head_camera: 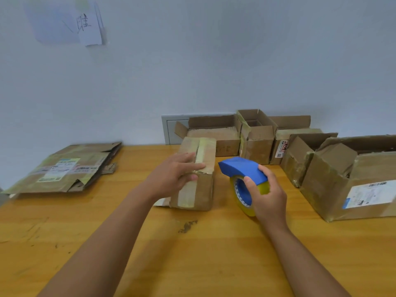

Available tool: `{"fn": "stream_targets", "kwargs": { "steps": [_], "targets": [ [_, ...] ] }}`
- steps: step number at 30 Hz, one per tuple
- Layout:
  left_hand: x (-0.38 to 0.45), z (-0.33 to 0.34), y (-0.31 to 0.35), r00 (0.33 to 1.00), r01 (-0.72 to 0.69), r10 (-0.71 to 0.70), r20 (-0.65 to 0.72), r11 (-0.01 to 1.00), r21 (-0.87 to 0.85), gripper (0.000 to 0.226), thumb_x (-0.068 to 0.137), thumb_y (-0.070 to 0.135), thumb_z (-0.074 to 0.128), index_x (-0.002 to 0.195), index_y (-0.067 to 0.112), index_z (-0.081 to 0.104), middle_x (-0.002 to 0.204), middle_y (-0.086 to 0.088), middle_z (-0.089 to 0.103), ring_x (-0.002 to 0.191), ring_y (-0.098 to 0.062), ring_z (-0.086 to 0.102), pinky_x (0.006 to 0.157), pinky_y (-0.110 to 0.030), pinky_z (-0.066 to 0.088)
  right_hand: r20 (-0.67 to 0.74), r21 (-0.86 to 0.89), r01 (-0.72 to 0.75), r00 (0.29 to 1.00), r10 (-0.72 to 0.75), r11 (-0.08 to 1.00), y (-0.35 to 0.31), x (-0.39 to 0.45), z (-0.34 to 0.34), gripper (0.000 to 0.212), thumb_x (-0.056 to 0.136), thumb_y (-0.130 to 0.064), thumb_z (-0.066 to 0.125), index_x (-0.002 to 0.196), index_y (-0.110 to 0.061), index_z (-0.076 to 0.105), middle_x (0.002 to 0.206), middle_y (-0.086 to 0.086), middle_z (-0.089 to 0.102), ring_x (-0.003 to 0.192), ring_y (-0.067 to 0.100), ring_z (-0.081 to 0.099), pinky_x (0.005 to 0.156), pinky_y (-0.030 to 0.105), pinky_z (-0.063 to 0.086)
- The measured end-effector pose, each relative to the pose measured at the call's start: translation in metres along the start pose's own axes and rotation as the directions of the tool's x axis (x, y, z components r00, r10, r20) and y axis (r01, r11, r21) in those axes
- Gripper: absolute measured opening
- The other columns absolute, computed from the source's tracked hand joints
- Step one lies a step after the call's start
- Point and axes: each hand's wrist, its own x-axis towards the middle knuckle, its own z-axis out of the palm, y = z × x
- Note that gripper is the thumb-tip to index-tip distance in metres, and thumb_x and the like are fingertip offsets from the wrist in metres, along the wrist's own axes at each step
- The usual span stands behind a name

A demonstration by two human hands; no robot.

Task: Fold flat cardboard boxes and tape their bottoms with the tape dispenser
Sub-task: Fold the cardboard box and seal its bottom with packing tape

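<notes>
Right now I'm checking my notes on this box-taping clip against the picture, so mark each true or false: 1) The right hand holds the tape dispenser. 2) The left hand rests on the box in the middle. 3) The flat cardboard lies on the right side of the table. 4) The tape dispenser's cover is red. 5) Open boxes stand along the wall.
1) True: the right hand grips the tape dispenser.
2) True: the left hand lies with straight fingers on the taped box.
3) False: the flat cardboard lies on the left side of the table.
4) False: its cover is blue, over a yellowish roll.
5) True: open boxes stand at the wall, behind and to the right.
</notes>
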Motion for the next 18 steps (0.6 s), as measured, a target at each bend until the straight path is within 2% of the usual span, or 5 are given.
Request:
{"fn": "stream_targets", "kwargs": {
  "steps": [3, 6, 11, 14, 18],
  "targets": [
    [-0.003, -0.003, -0.006, 0.995, 0.073, -0.073, 0.070, 0.997, 0.005, 0.051, 0.099, 0.043, 0.054, 0.147, 0.038, 0.040, 0.150, 0.007, 0.044, 0.138, -0.014, 0.036, 0.107, -0.029, 0.030, -0.005, 0.005, 0.001, 1.000, -0.001, 1.000, 0.000, 0.000, 0.000, 0.057, 0.083, -0.054, 0.060, 0.134, -0.028, 0.055, 0.119, -0.010, 0.057, 0.109, 0.018, 0.058, 0.086, 0.046, 0.055],
    [0.003, -0.005, -0.008, 0.992, 0.077, -0.084, 0.089, 0.994, 0.080, 0.060, 0.095, 0.055, 0.051, 0.149, 0.030, 0.037, 0.145, 0.007, 0.043, 0.132, -0.014, 0.038, 0.104, -0.030, 0.032, -0.003, 0.002, -0.002, 1.000, 0.002, 1.000, 0.000, 0.001, 0.002, 0.057, 0.083, -0.055, 0.060, 0.133, -0.029, 0.055, 0.118, -0.010, 0.057, 0.107, 0.018, 0.058, 0.084, 0.046, 0.055],
    [0.010, 0.001, -0.003, 0.995, 0.005, -0.018, 0.100, 0.992, 0.124, 0.060, 0.098, 0.051, 0.048, 0.150, 0.021, 0.038, 0.157, 0.004, 0.035, 0.143, -0.014, 0.030, 0.116, -0.031, 0.021, -0.008, 0.004, -0.006, 1.000, 0.006, 1.000, 0.003, 0.002, 0.001, 0.057, 0.082, -0.057, 0.060, 0.132, -0.030, 0.055, 0.118, -0.012, 0.057, 0.107, 0.015, 0.058, 0.084, 0.041, 0.055],
    [0.004, 0.005, -0.004, 0.997, -0.002, -0.005, 0.078, 0.995, 0.096, 0.059, 0.099, 0.049, 0.048, 0.149, 0.020, 0.038, 0.156, 0.002, 0.037, 0.142, -0.017, 0.035, 0.117, -0.033, 0.022, 0.007, 0.000, -0.009, 1.000, 0.009, 1.000, 0.003, 0.002, 0.001, 0.058, 0.081, -0.059, 0.059, 0.132, -0.032, 0.054, 0.118, -0.012, 0.057, 0.107, 0.014, 0.057, 0.082, 0.037, 0.054],
    [-0.005, 0.012, -0.002, 1.000, 0.019, -0.016, -0.018, 0.985, 0.174, 0.064, 0.098, 0.055, 0.042, 0.152, 0.021, 0.033, 0.160, 0.003, 0.028, 0.147, -0.017, 0.024, 0.121, -0.036, 0.018, 0.032, -0.046, 0.011, 0.999, -0.010, 0.999, 0.004, 0.005, 0.000, 0.053, 0.088, -0.054, 0.064, 0.134, -0.030, 0.055, 0.122, -0.007, 0.059, 0.109, 0.016, 0.057, 0.087, 0.041, 0.054]
  ]
}}
